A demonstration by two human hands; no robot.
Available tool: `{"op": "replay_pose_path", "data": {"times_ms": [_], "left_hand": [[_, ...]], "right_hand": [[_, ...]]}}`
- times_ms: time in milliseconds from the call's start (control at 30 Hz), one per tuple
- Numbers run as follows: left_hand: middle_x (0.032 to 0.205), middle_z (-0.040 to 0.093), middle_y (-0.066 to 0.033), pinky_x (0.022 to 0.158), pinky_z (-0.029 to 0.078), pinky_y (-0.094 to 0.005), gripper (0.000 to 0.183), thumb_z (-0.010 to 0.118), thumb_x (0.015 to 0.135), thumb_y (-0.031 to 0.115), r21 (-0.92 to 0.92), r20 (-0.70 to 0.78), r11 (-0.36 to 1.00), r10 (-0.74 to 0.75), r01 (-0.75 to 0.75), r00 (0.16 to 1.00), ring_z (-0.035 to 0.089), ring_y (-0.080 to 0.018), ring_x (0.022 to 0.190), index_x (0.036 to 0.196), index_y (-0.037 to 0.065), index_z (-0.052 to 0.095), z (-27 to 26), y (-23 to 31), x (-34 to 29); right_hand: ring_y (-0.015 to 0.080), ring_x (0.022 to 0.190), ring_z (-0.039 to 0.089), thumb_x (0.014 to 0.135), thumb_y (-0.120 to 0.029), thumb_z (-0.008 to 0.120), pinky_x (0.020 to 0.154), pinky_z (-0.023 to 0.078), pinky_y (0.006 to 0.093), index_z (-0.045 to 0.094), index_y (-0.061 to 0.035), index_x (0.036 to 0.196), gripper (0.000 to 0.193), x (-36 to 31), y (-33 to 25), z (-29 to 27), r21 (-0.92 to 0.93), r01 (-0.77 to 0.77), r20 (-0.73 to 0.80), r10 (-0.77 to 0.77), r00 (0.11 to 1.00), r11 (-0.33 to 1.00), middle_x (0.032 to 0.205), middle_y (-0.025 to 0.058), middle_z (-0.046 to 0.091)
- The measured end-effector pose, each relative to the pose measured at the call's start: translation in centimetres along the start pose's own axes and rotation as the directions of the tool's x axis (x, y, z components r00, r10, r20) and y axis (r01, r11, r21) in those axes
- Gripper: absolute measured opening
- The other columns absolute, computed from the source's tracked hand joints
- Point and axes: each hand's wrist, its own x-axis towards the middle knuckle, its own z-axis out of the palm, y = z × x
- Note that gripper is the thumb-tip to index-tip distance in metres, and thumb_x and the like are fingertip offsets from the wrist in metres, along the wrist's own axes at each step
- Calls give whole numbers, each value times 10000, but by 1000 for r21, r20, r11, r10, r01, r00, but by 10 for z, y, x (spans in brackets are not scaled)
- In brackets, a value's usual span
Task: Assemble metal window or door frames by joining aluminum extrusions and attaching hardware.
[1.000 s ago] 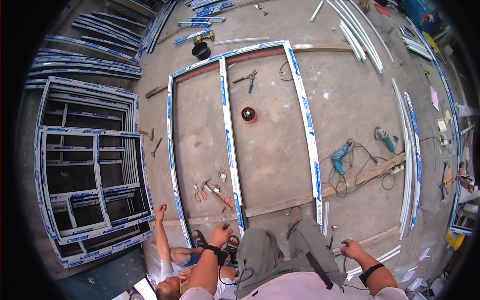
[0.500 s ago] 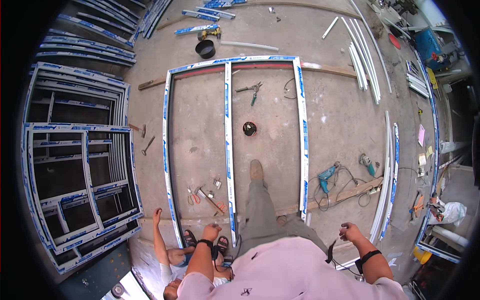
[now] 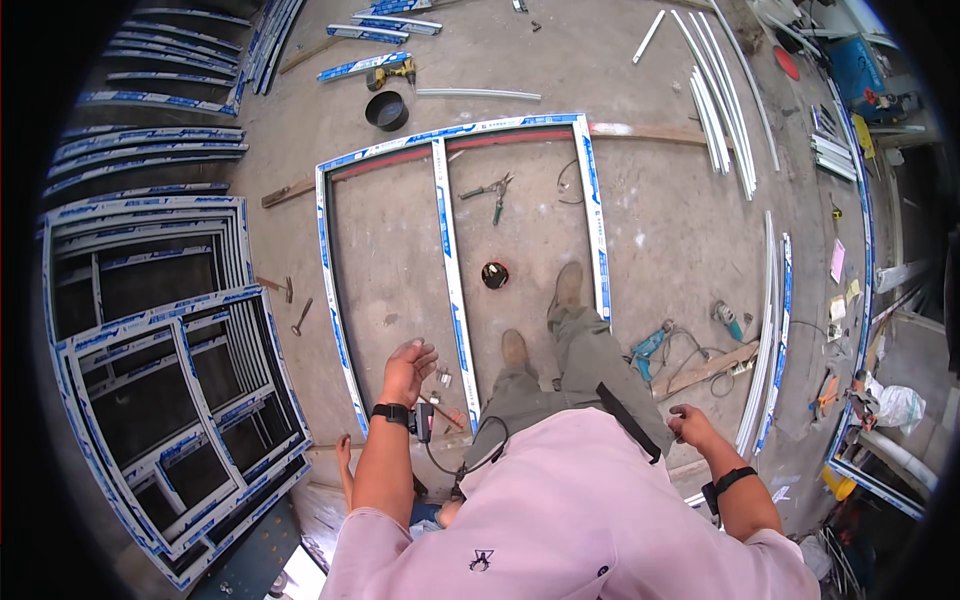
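A large white frame (image 3: 322, 230) with blue protective film lies on the floor, a bar (image 3: 452, 260) dividing it lengthwise. I stand with both boots inside its right half. My left hand (image 3: 408, 372) hangs over the left half, fingers stretched out and holding nothing. By my right thigh my right hand (image 3: 690, 425) has its fingers curled in; whatever they may hold is hidden. Inside the right half lie green-handled snips (image 3: 497, 195) and a small round dark container (image 3: 495, 275). A hammer (image 3: 440, 410) is partly hidden beside my left wrist.
Stacked frames (image 3: 190, 400) stand on the left, with two hammers (image 3: 302, 316) next to them. At right are a corded teal drill (image 3: 652, 345), an angle grinder (image 3: 727, 318) and long white profiles (image 3: 762, 340). A black bucket (image 3: 386, 111) and yellow drill (image 3: 390, 72) sit beyond. Another person's hand (image 3: 343, 452) shows at lower left.
My right boot has come forward into the frame's right half. My left hand has risen forward and its fingers have straightened. The other person is now mostly hidden behind my left arm.
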Motion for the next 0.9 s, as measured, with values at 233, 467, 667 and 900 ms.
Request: {"op": "replay_pose_path", "data": {"times_ms": [233,467,667,900], "left_hand": [[1061,679,-145,773,525,-341,438,662,887,212,831,-2,546,193,-106,981,662,-230,898,1237,-42,596,27,25,42],[1002,669,-88,735,516,-314,441,661,882,226,518,-115,854,20,43,993,623,-165,833,1241,-24,603,125,82,45],[1077,678,-151,748,539,-343,503,686,856,224,692,-80,720,19,42,997,648,-221,885,1257,-64,590,162,118,98],[1017,706,-167,767,533,-329,440,678,863,206,727,-105,683,9,70,994,671,-229,928,1207,-65,625,193,180,194]], "right_hand": [[213,674,679,881,-116,638,576,541,331,538,31,1301,456,69,-93,-71,-35,81,41,-80,996,996,881,142,690],[191,674,669,877,-139,632,581,522,316,548,42,1272,442,109,-237,-186,1,254,-145,-251,957,967,891,147,690],[190,688,675,886,-127,622,592,529,317,554,40,1268,422,126,-311,-213,-1,188,-154,-186,970,982,893,150,689],[195,708,675,878,-138,635,611,532,322,555,37,1275,441,122,-398,-224,-110,88,-107,-100,989,990,889,151,692]]}}
